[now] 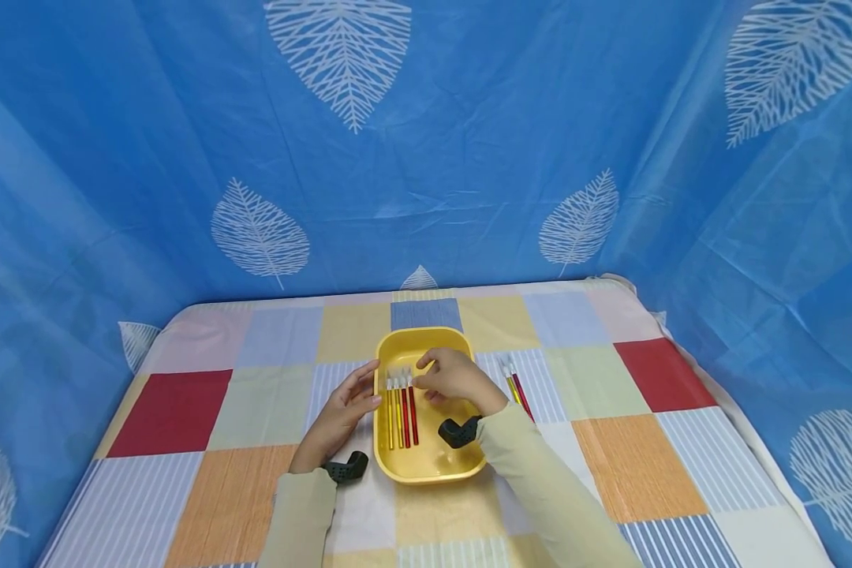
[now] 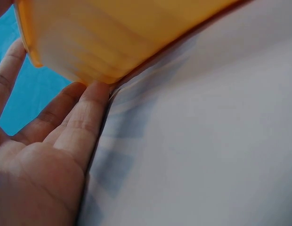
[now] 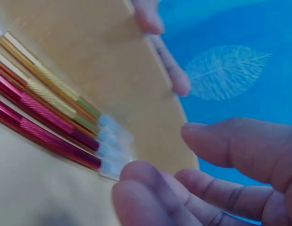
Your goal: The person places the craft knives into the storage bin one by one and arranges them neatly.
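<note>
Inside the yellow tray (image 1: 440, 469) several craft knives (image 1: 401, 414) with gold and red metal handles lie side by side, clear caps toward the far end. My right hand (image 1: 461, 375) is over the tray, its fingertips close to the cap of the rightmost red craft knife (image 3: 47, 134). A gap shows between its thumb and fingers, with nothing in it. Against the tray's left side rests my left hand (image 1: 344, 410); in the left wrist view its extended fingers (image 2: 92, 110) touch the outer wall.
Right of the tray, a gold and a red craft knife (image 1: 517, 386) lie on the patchwork cloth (image 1: 255, 410), partly covered by the right sleeve. A blue curtain (image 1: 433, 197) with white leaf prints stands behind the table and along both sides.
</note>
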A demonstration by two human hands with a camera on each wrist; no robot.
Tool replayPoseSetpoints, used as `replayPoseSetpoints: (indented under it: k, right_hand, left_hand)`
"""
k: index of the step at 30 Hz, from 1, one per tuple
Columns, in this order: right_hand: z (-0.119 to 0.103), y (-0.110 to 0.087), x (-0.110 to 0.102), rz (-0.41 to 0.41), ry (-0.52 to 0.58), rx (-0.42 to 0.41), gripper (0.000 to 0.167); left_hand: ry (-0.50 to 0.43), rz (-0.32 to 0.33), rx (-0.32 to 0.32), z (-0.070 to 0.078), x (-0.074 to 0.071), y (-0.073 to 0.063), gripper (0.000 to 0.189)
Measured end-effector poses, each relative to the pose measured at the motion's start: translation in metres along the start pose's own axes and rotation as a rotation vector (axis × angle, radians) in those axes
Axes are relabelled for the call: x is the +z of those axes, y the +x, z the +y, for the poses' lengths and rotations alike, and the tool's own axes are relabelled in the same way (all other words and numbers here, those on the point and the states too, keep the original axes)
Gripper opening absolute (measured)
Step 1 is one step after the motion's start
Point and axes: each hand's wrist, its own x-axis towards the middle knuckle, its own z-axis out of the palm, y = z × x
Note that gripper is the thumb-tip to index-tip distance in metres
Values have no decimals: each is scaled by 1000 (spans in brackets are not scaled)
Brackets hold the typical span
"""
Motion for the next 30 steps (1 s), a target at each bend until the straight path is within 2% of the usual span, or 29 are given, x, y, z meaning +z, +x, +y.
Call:
replayPoseSetpoints:
  k: [6,17,25,30]
  right_hand:
    - [6,-13,-13,13,151,-83,35]
    - [26,-21,-37,108,298,-222,35]
    - [41,-29,-53,114,308,-314,35]
    - [50,-32,-59,154,290,-348,33]
  left_hand:
    - [-27,-10,7,0,-1,-2,73]
    - [-24,-23,33,-3,-2,-3,72]
    - [-23,-34,52,-1,-1,-1,72]
    - [-28,-30,49,-1,-1,-1,72]
